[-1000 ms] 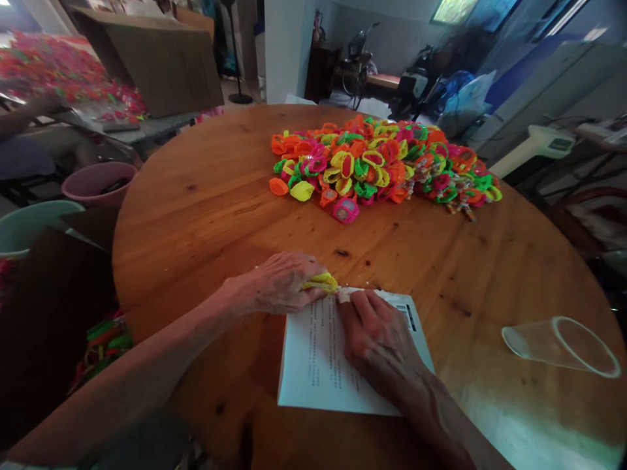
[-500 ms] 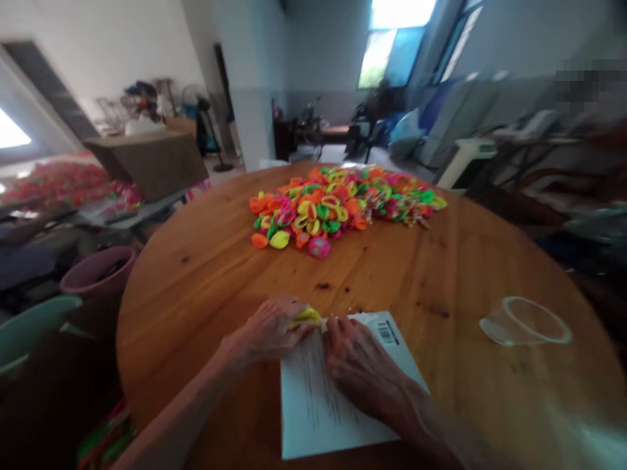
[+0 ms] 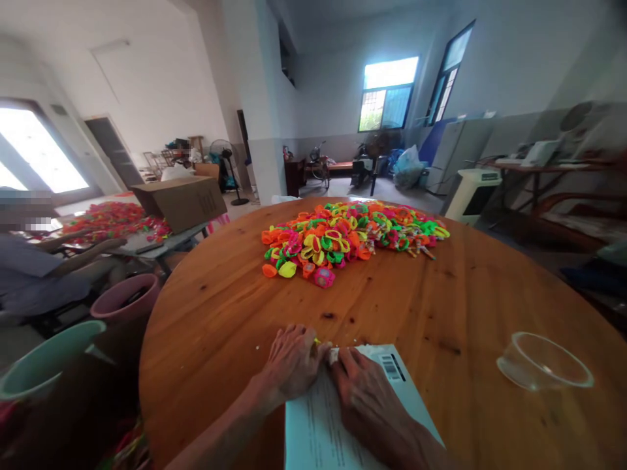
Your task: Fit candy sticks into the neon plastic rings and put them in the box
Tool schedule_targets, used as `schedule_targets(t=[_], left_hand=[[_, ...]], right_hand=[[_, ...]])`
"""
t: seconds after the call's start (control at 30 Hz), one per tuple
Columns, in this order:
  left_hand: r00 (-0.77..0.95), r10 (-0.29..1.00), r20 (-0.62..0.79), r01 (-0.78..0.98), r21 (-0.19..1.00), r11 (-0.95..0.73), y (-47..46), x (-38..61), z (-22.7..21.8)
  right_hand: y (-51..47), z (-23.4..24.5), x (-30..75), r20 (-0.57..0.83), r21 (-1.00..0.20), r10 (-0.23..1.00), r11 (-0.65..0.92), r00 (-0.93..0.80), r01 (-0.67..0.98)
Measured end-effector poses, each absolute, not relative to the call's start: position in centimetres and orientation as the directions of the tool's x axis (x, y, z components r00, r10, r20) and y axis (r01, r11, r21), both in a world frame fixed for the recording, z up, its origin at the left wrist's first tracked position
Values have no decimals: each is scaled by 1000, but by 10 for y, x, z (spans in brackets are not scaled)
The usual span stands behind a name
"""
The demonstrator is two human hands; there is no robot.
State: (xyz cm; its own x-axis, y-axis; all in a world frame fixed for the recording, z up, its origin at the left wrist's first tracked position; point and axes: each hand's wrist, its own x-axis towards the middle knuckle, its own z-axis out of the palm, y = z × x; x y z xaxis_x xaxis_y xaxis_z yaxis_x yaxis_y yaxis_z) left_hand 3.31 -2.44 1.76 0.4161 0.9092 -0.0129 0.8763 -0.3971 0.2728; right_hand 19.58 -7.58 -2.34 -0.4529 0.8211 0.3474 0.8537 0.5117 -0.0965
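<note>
My left hand (image 3: pixel 294 362) is closed around a small yellow piece (image 3: pixel 317 341), of which only a sliver shows between the fingers. Beside it, my right hand (image 3: pixel 365 398) has its fingers curled at the top edge of a white printed pack (image 3: pixel 311 434) with a barcode. Something small and whitish is at the right fingertips, too hidden to name. Both hands almost meet over that edge, and the pack lies flat on the table. Beyond them is a heap of neon strap-like loops and round pieces (image 3: pixel 337 238) in orange, yellow, green and pink.
A clear plastic tub (image 3: pixel 543 362) lies on the round wooden table (image 3: pixel 235 307) at the right. To the left stand a pink bucket (image 3: pixel 125 303), a green bucket (image 3: pixel 53 359) and a cardboard box (image 3: pixel 181 202). A person (image 3: pixel 44 274) sits near another colourful heap (image 3: pixel 105 222).
The camera view has tilted up, so everything sits lower in the picture. My left hand has turned over the yellow piece, which shows less now. My right hand stays at the pack's edge.
</note>
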Motion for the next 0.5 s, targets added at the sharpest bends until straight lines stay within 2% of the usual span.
schedule_targets(t=[0.33, 0.5], left_hand=[[445, 895, -32, 852, 324, -412, -23, 32, 13], [432, 902, -21, 846, 356, -397, -25, 32, 10]], right_hand=[[-74, -20, 197, 363, 110, 743, 565, -562, 818], [-79, -34, 199, 394, 166, 746, 516, -536, 840]])
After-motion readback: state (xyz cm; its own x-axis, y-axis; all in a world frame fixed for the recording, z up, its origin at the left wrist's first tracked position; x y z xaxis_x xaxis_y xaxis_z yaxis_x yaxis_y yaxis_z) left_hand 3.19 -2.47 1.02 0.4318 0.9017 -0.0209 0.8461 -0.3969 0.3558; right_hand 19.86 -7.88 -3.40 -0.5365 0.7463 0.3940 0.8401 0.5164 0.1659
